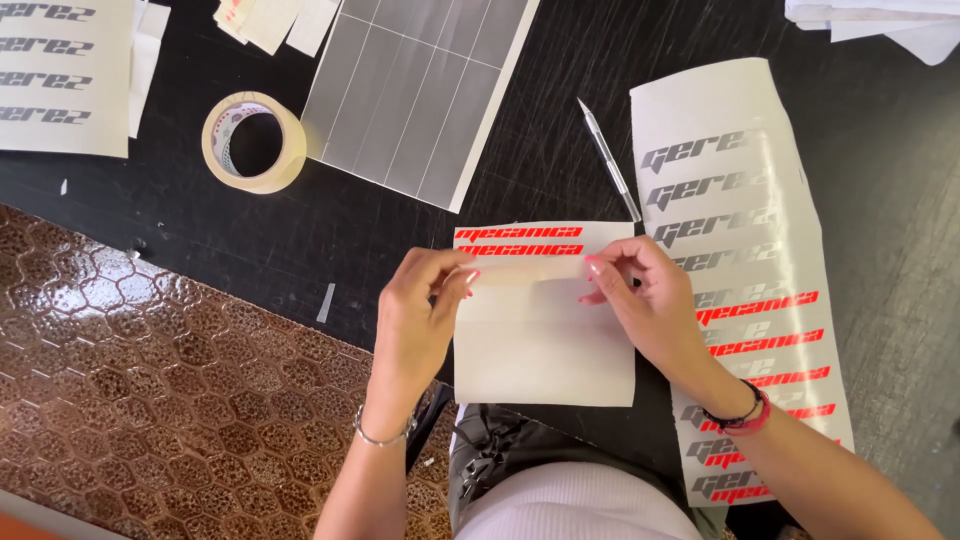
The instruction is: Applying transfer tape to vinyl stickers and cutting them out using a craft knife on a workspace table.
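Black table (300,230) takes up most of the view; everything below is placed off the small white sheet (543,330) at the near edge. Right of that sheet, a long white decal sheet (740,250) with grey and red lettering. Behind it, a grey vinyl sheet (415,95) cut into strips. Back-left, a tape roll (254,142). Just behind its right corner, a craft knife (608,158).

Step, as I read it: laying a strip of masking tape (525,270) across the small sheet, just under its two rows of red lettering (518,241). Next move would need the strip kept taut and level, then pressed flat with no creases.

Left hand (415,320): thumb and forefinger closed in a pinch on the strip's left end, other fingers curled. Right hand (650,300): fingertips pinched on the right end, at the sheet's right edge. Strip spans between both hands; whether it already touches the sheet, can't tell.
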